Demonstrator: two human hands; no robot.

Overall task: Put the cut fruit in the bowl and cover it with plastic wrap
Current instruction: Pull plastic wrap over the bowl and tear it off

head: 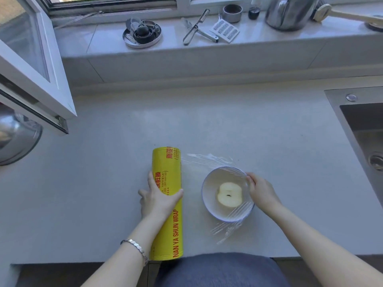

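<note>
A white bowl (207, 200) stands on the grey counter with half an apple (229, 194) lying cut side up inside. Clear plastic wrap (207, 160) stretches from the yellow roll (168, 224) across the top of the bowl and hangs crumpled at its near edge. My left hand (157, 200) lies over the middle of the roll, fingers curved round it, holding it down on the counter. My right hand (260, 188) is at the bowl's right rim, its fingertips pinching the wrap against the rim.
A steel sink (364, 129) is set into the counter at the right. An open window sash (35, 75) juts over the left side above a steel pot (16, 137). The sill holds a peeler (194, 30), a grater, a tin and a kettle (290, 13).
</note>
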